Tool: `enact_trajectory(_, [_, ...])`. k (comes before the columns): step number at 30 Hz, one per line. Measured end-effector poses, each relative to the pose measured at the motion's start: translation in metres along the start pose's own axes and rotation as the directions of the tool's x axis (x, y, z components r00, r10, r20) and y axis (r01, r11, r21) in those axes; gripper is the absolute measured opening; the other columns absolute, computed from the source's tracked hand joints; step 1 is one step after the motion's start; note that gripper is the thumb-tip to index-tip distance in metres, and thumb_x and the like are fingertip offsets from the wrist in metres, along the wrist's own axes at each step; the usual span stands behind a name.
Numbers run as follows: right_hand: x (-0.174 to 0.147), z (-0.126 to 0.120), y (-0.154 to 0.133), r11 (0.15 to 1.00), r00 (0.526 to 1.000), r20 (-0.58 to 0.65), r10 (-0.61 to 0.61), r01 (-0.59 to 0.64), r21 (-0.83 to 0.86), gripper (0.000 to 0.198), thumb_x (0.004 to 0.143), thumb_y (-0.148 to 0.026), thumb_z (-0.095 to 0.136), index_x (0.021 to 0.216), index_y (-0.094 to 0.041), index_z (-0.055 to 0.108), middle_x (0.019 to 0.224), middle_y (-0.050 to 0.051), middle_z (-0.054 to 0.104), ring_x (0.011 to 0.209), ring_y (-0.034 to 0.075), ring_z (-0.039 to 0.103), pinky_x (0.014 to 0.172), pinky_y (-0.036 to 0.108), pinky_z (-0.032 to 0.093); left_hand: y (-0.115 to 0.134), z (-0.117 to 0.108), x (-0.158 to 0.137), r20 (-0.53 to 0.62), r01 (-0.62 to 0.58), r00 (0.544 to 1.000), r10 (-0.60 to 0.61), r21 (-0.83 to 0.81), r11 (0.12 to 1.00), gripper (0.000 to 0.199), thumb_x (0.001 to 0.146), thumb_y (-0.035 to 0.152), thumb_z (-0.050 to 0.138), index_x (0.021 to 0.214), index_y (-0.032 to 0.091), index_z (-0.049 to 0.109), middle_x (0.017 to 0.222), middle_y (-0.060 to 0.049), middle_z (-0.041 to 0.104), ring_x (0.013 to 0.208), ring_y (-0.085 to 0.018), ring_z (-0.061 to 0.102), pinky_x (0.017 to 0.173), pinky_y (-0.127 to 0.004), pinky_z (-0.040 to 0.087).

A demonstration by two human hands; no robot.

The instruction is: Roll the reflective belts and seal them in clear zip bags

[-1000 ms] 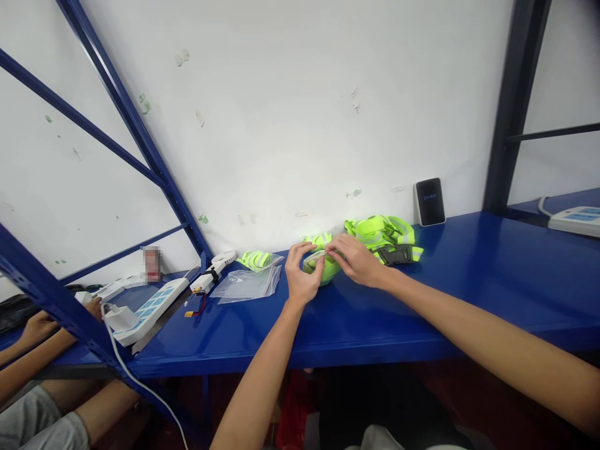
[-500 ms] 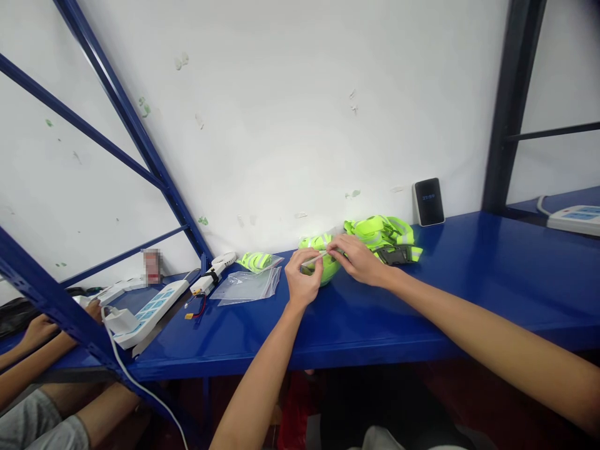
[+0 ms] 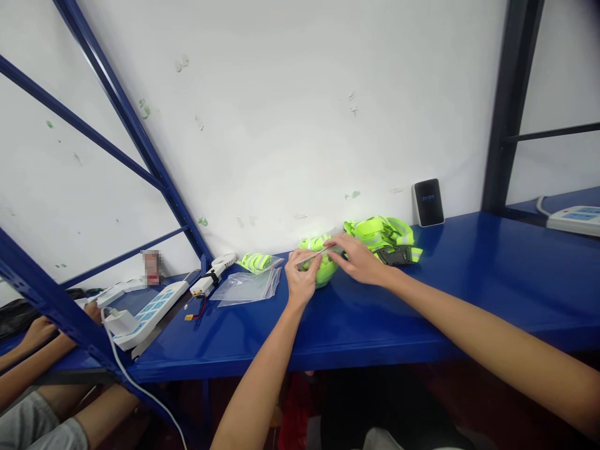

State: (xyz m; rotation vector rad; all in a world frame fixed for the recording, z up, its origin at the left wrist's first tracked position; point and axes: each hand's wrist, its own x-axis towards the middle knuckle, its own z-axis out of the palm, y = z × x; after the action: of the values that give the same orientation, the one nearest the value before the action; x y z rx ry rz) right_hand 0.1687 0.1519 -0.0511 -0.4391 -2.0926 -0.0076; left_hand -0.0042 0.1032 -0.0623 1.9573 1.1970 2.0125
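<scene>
A clear plastic bag (image 3: 323,275) with a bright yellow-green strap bundle inside is between my hands on the blue table. My left hand (image 3: 301,278) pinches the left part of the bag's top edge between thumb and fingers. At the right part of that edge, my right hand (image 3: 354,257) is closed on it too. Behind them lies another rolled yellow-green reflective bundle (image 3: 312,242), partly hidden by my fingers. To the right sits a loose heap of reflective straps (image 3: 377,232) with a black buckle (image 3: 395,255).
Flat clear zip bags (image 3: 246,287) and a bagged strap roll (image 3: 254,262) lie left on the table (image 3: 450,300). A white fan (image 3: 220,265), wired battery pack (image 3: 205,284) and power strip (image 3: 152,315) are farther left. A clock (image 3: 428,202) leans by the wall. Another person's hands (image 3: 42,328) show beyond the post.
My right fingers have shifted slightly and lie flatter along the bag's top edge. The left hand keeps its pinch, and more of the bag's green contents shows between the hands.
</scene>
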Motion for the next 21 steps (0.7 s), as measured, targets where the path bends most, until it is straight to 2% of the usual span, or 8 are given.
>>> enact_trajectory(6, [0.002, -0.002, -0.001, 0.999, 0.999, -0.027, -0.026, 0.027, 0.034, 0.01, 0.093, -0.024, 0.049, 0.09, -0.02, 0.058, 0.087, 0.007, 0.06, 0.084, 0.022, 0.053, 0.077, 0.037, 0.043, 0.0, 0.001, -0.002, 0.007, -0.035, 0.999, 0.034, 0.021, 0.999, 0.014, 0.08, 0.03, 0.067, 0.078, 0.018, 0.072, 0.081, -0.005, 0.065, 0.083, -0.018, 0.06, 0.082, -0.032, 0.046])
enact_trajectory(8, [0.003, -0.003, -0.002, 0.998, 0.999, -0.029, -0.031, 0.032, 0.045, 0.01, 0.092, -0.023, 0.05, 0.088, -0.019, 0.059, 0.085, 0.007, 0.06, 0.082, 0.022, 0.053, 0.077, 0.036, 0.042, 0.0, 0.001, -0.002, 0.007, -0.04, 0.999, 0.04, 0.031, 0.999, 0.014, 0.08, 0.031, 0.067, 0.081, 0.018, 0.072, 0.082, -0.005, 0.066, 0.083, -0.018, 0.06, 0.083, -0.033, 0.047])
enact_trajectory(10, [0.004, -0.004, -0.002, 0.998, 0.999, -0.039, -0.025, 0.027, 0.054, 0.01, 0.092, -0.023, 0.052, 0.088, -0.019, 0.06, 0.084, 0.006, 0.061, 0.081, 0.022, 0.053, 0.077, 0.037, 0.042, 0.0, 0.001, -0.002, 0.009, -0.031, 1.0, 0.03, 0.043, 0.999, 0.019, 0.078, 0.032, 0.069, 0.091, 0.018, 0.072, 0.086, -0.006, 0.067, 0.086, -0.019, 0.061, 0.085, -0.035, 0.047])
enact_trajectory(13, [0.004, -0.006, -0.002, 0.998, 0.998, -0.052, -0.033, 0.036, 0.059, 0.01, 0.091, -0.026, 0.054, 0.092, -0.02, 0.063, 0.091, 0.008, 0.061, 0.087, 0.023, 0.054, 0.08, 0.038, 0.043, -0.001, 0.0, -0.002, 0.038, -0.025, 0.999, 0.023, 0.054, 0.998, 0.024, 0.078, 0.035, 0.069, 0.095, 0.019, 0.072, 0.089, -0.007, 0.067, 0.088, -0.02, 0.061, 0.085, -0.035, 0.047])
enact_trajectory(16, [0.004, -0.009, -0.003, 0.996, 0.998, -0.016, -0.058, 0.059, 0.059, 0.013, 0.093, -0.027, 0.052, 0.095, -0.021, 0.064, 0.094, 0.008, 0.059, 0.089, 0.023, 0.054, 0.08, 0.038, 0.044, -0.001, 0.001, -0.003, 0.075, -0.05, 0.996, 0.044, 0.077, 0.996, 0.019, 0.081, 0.037, 0.066, 0.085, 0.02, 0.075, 0.084, -0.006, 0.065, 0.085, -0.019, 0.06, 0.082, -0.034, 0.047])
enact_trajectory(21, [0.004, -0.01, -0.003, 0.996, 0.993, 0.082, -0.08, 0.077, 0.038, 0.016, 0.096, -0.023, 0.045, 0.093, -0.019, 0.06, 0.086, 0.007, 0.058, 0.082, 0.021, 0.053, 0.074, 0.034, 0.044, -0.002, 0.002, -0.005, 0.097, -0.076, 0.993, 0.066, 0.096, 0.993, 0.018, 0.082, 0.036, 0.065, 0.087, 0.021, 0.074, 0.084, -0.004, 0.063, 0.083, -0.017, 0.058, 0.081, -0.032, 0.046])
